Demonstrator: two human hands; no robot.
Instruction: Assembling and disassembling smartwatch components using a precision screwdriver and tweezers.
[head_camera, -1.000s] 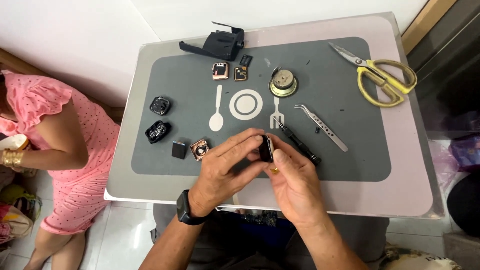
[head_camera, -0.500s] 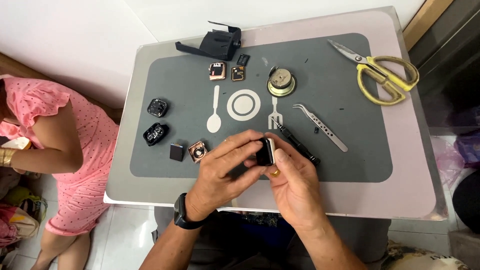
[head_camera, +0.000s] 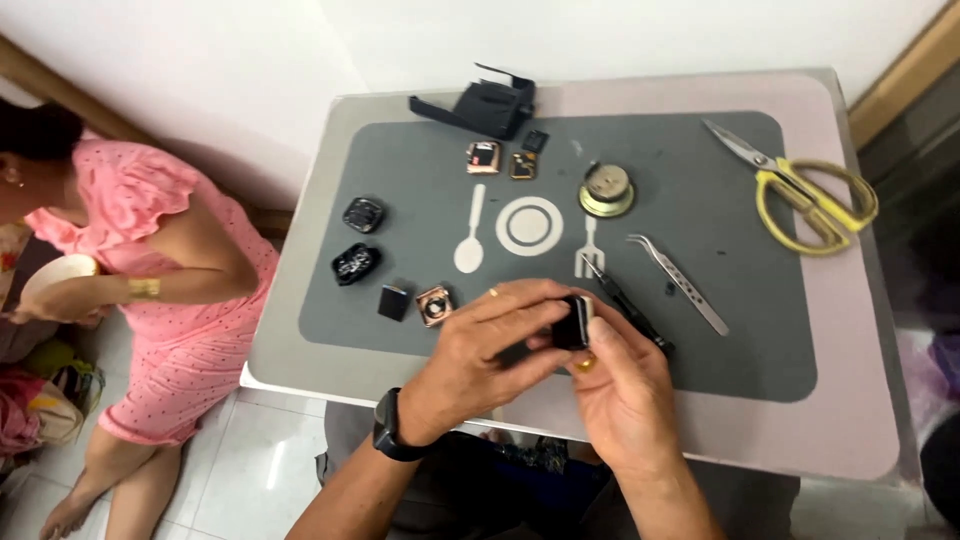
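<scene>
Small black watch case (head_camera: 574, 322): clamped between left hand (head_camera: 480, 355) fingers at 9 o'clock and right hand (head_camera: 620, 385) fingers at 5 o'clock, above surface (head_camera: 860, 400), black screwdriver (head_camera: 630, 310) just beside.

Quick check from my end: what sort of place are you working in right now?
Likely a home corner used as a small repair bench: a grey mat on a small table, tweezers and scissors laid out, tiled floor beside it.

i counted 1 pr scissors (head_camera: 810, 190), 1 tweezers (head_camera: 680, 283), 1 round brass part (head_camera: 606, 190), 1 screwdriver (head_camera: 628, 311), approx. 7 small watch bodies/parts on mat (head_camera: 740, 330), plus 1 watch body (head_camera: 572, 322) in my fingers.
</scene>
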